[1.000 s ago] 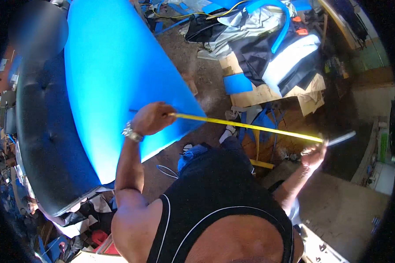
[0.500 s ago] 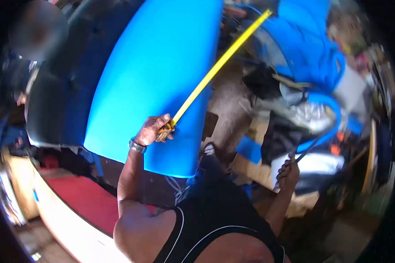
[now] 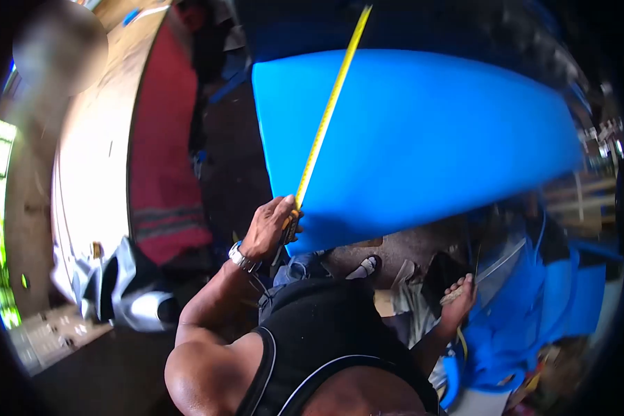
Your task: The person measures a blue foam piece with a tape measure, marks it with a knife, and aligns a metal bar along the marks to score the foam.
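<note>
My left hand [image 3: 267, 225], a metal watch on its wrist, is closed around the case of a tape measure [image 3: 291, 226]. Its yellow blade [image 3: 330, 111] is drawn out far, slanting up and across the near end of a large, smooth blue foam piece [image 3: 430, 132]. The blade's tip reaches past the foam's far edge, over a dark surface. Out to the right, low beside my body, my right hand [image 3: 462, 295] grips what looks like a knife [image 3: 453, 297], with a pale handle and a thin blade pointing up.
A red cloth [image 3: 163, 145] lies beside a pale curved board [image 3: 97, 139] on the left. Silvery-grey sheet material [image 3: 135, 295] is bunched below it. Blue offcuts [image 3: 520, 333] are heaped at the lower right, and my sandalled foot [image 3: 365, 267] is on the brown floor [image 3: 402, 253].
My view has turned, so the blue foam piece now lies crosswise and the offcuts appear lower right. The extended tape points more steeply upward. Both hands keep their holds.
</note>
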`<state>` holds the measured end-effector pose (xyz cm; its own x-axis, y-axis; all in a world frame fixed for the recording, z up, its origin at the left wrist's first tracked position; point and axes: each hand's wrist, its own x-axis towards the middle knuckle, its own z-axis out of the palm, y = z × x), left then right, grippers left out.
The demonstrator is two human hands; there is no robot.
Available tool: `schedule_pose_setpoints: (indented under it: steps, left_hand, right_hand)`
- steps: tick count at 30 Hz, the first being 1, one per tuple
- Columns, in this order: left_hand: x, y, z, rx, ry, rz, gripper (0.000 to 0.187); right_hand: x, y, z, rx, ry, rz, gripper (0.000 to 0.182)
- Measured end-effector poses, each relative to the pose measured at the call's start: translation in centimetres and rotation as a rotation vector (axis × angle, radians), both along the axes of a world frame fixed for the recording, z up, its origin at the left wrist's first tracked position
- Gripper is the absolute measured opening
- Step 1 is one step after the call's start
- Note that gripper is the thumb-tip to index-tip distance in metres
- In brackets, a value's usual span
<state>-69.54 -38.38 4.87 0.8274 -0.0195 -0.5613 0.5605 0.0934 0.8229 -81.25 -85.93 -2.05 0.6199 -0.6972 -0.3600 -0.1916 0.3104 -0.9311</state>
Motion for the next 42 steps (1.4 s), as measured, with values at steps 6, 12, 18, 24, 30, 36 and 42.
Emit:
schedule_pose_setpoints:
  steps: [6, 12, 18, 24, 30, 36, 42]
  left_hand:
    - [-12.1, -4.2, -7.1, 0.061, -0.036, 0.263, 0.044]
    - [-13.0, -8.5, -0.5, -0.072, -0.026, 0.232, 0.047]
    - [-10.8, -12.0, -2.9, -0.096, -0.044, 0.152, 0.049]
    - [-11.5, -10.8, -7.0, -0.036, -0.123, 0.149, 0.054]
    - [-10.9, -11.9, -6.3, 0.016, -0.171, 0.084, 0.051]
    - [-7.7, -16.1, -5.2, -0.214, -0.102, 0.16, 0.047]
    - [-6.6, -18.5, -6.3, -0.077, -0.167, 0.231, 0.047]
  right_hand:
    - [11.1, -7.6, 0.8, -0.136, -0.183, 0.307, 0.02]
    - [15.6, -4.4, -1.3, -0.042, -0.272, 0.541, 0.015]
    - [19.9, -2.6, -1.2, -0.096, -0.17, 0.718, 0.014]
    - [18.2, -0.2, 0.3, -0.208, -0.088, 0.754, 0.017]
    - [19.1, 0.7, 1.1, -0.217, -0.082, 0.826, 0.024]
    - [24.1, -0.2, 1.5, -0.335, -0.115, 0.99, 0.03]
    - [26.8, -0.5, 2.1, -0.495, -0.096, 1.122, 0.029]
